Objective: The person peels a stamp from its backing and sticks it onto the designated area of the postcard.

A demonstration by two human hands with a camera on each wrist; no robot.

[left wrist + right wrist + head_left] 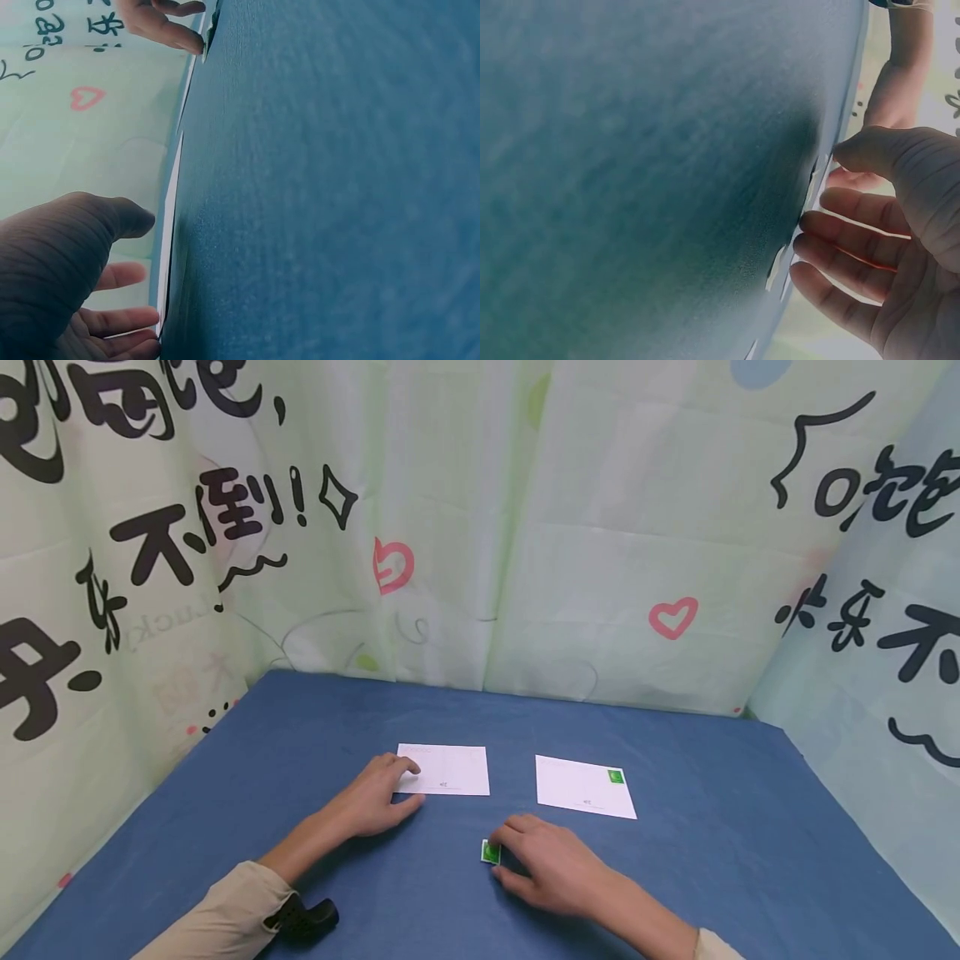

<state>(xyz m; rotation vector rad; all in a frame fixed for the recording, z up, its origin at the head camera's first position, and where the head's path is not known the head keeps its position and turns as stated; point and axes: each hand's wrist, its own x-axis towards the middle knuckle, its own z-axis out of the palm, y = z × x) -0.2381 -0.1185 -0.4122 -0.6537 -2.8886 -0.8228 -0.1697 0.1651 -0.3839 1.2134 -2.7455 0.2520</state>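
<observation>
A white postcard-like card (453,770) lies on the blue cloth, and my left hand (378,797) rests at its left edge with fingers on it and the thumb apart. To its right lies a second white card (573,787) with a green stamp (616,776) in its upper right corner. Nearer to me, a loose green stamp (489,852) with a white border is touched by my right hand (551,864). The index fingertip overlaps that stamp, while the thumb lies just below it. In the right wrist view, the right fingers (847,232) are spread and nearly straight.
Blue cloth (420,902) covers the table. Pale green curtains (525,527) with dark lettering and pink hearts surround its back and sides. A black device (303,920) sits at my left wrist, by the beige sleeve (225,914).
</observation>
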